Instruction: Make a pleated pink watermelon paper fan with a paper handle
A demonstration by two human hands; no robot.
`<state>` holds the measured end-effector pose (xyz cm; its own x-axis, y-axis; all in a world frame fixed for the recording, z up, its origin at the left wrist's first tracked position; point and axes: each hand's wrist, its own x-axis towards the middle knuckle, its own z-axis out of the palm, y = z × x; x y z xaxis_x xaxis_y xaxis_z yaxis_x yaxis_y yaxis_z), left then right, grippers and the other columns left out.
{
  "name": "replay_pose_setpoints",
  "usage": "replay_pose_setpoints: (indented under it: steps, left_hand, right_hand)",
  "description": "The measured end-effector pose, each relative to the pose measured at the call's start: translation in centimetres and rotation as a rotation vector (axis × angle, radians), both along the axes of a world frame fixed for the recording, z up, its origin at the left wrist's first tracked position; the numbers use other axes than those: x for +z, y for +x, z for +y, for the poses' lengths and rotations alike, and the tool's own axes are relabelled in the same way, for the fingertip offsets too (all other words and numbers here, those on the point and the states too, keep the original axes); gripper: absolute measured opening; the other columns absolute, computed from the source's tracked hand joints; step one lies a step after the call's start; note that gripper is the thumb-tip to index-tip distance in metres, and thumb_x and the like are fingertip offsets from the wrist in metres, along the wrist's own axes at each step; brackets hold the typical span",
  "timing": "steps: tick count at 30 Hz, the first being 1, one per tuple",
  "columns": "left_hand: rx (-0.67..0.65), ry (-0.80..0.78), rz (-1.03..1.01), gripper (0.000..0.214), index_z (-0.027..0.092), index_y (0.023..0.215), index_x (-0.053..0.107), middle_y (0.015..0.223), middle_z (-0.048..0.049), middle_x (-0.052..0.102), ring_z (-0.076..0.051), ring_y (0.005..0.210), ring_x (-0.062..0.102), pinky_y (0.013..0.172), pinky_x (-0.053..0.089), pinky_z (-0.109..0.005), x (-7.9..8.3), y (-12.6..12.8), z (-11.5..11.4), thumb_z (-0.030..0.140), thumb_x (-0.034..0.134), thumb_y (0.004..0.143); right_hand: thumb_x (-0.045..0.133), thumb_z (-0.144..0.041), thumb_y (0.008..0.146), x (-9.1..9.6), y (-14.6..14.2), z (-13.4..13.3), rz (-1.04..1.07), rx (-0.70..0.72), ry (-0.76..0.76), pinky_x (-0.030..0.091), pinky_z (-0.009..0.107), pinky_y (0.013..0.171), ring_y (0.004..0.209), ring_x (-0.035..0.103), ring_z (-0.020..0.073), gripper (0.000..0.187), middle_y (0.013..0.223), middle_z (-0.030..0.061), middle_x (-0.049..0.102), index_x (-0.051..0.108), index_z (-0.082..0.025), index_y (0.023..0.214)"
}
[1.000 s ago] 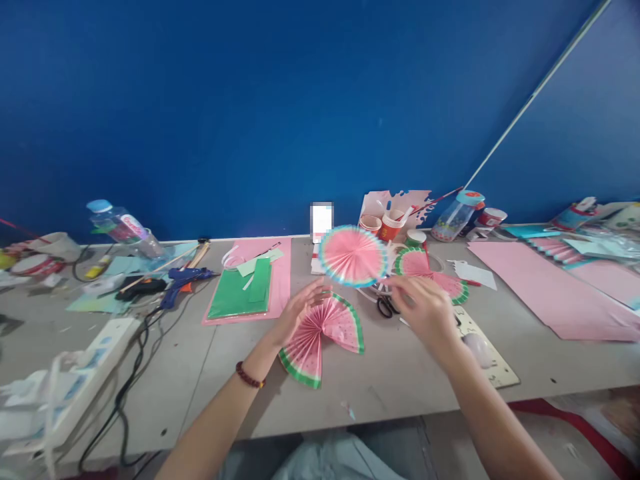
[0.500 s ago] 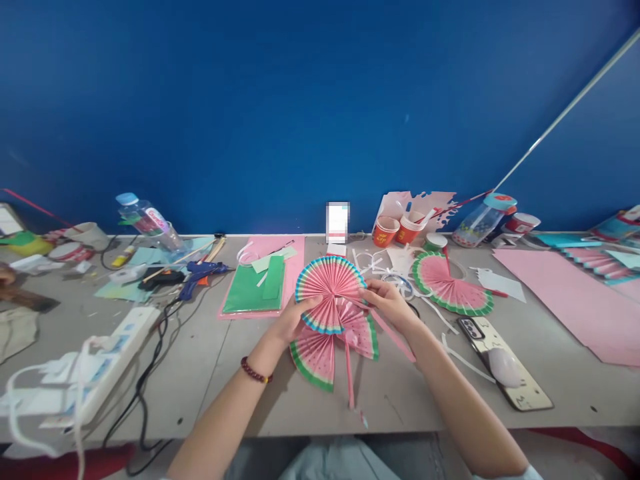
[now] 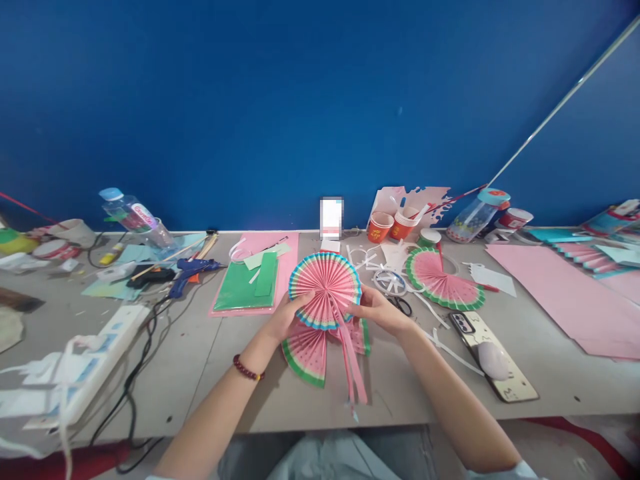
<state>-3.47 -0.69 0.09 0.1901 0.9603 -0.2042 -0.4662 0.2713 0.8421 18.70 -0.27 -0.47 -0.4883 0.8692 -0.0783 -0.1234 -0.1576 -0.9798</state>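
A round pleated pink paper fan with a blue rim (image 3: 325,288) is held above the grey table (image 3: 200,373), its two pink handle sticks (image 3: 354,370) hanging down side by side. My left hand (image 3: 286,315) grips the fan's left edge. My right hand (image 3: 379,309) pinches its right edge. Under the fan a watermelon-patterned paper fan (image 3: 309,351) lies on the table. Another watermelon fan (image 3: 440,283) lies further right.
Green sheets on pink paper (image 3: 250,287), a blue glue gun (image 3: 189,272), a bottle (image 3: 135,219), a power strip (image 3: 95,363) with cables at left. Scissors (image 3: 400,305), a phone (image 3: 493,363), paper cups (image 3: 393,227), large pink sheets (image 3: 565,297) at right.
The round fan has come down from mid-air into both hands. Its two handle sticks, splayed apart half a second ago, now hang close together.
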Motion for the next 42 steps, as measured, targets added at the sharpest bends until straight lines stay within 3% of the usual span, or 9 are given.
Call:
replay_pose_setpoints:
  steps: [5,9,12,16,24,35,42]
  left_hand:
    - [-0.009,-0.014,0.021,0.032,0.016,0.088,0.071,0.09,-0.0056,0.075,-0.026,0.089,0.069,0.084,0.051,-0.037,-0.2,-0.1,-0.1,0.031,0.082,0.062]
    - [-0.073,0.005,0.026,0.033,0.016,0.09,0.071,0.092,-0.0073,0.074,-0.027,0.092,0.069,0.086,0.051,-0.038,-0.4,0.0,-0.4,0.031,0.082,0.063]
    - [-0.13,-0.005,0.015,0.037,0.015,0.092,0.07,0.092,-0.0079,0.074,-0.028,0.092,0.069,0.087,0.052,-0.04,-0.4,0.1,-0.6,0.031,0.083,0.061]
    - [-0.195,-0.005,0.042,0.04,0.015,0.097,0.07,0.09,-0.0078,0.074,-0.028,0.094,0.068,0.087,0.052,-0.041,-0.3,0.2,-0.9,0.03,0.082,0.062]
    - [-0.175,0.023,0.078,0.043,0.015,0.102,0.069,0.098,-0.0099,0.073,-0.03,0.098,0.067,0.092,0.049,-0.043,-0.3,0.3,-1.0,0.031,0.081,0.063]
    - [-0.106,-0.006,-0.012,0.037,0.014,0.096,0.07,0.097,-0.0096,0.074,-0.028,0.096,0.068,0.091,0.05,-0.041,-1.2,0.5,-0.6,0.033,0.08,0.066]
    - [-0.085,-0.014,-0.059,0.043,0.015,0.105,0.068,0.102,-0.01,0.073,-0.029,0.099,0.067,0.093,0.05,-0.041,-1.0,0.6,-0.6,0.032,0.08,0.067]
  right_hand:
    - [0.078,-0.034,0.069,-0.2,-0.4,-0.3,-0.034,0.024,-0.016,0.052,0.024,0.06,0.071,0.064,0.0136,0.044,0.092,0.0031,0.069,0.061,-0.019,0.106]
    - [0.079,-0.037,0.067,-0.6,-0.1,-0.3,-0.026,0.005,0.01,0.053,0.03,0.077,0.086,0.065,0.0178,0.047,0.099,0.0042,0.069,0.062,-0.019,0.108]
    - [0.073,-0.05,0.07,-1.0,0.0,-0.3,-0.007,-0.088,0.028,0.05,0.032,0.085,0.091,0.064,0.0196,0.044,0.097,0.0039,0.07,0.065,-0.021,0.101]
    - [0.066,-0.059,0.073,-0.8,-0.2,-0.2,-0.026,-0.235,0.071,0.049,0.03,0.082,0.089,0.063,0.0202,0.041,0.09,0.0025,0.07,0.068,-0.022,0.091]
    - [0.069,-0.049,0.075,-0.2,-0.7,-0.1,0.045,-0.318,0.07,0.051,0.032,0.073,0.075,0.064,0.0211,0.029,0.076,0.0024,0.07,0.072,-0.022,0.084]
    - [0.075,-0.041,0.07,-0.4,-1.0,-0.2,0.159,-0.314,0.009,0.05,0.03,0.07,0.07,0.065,0.0178,0.022,0.078,0.0011,0.072,0.072,-0.023,0.082]
    - [0.078,-0.043,0.065,-0.5,-1.2,-0.2,0.136,-0.338,-0.006,0.051,0.03,0.07,0.071,0.064,0.0184,0.027,0.077,0.0015,0.072,0.072,-0.022,0.08]
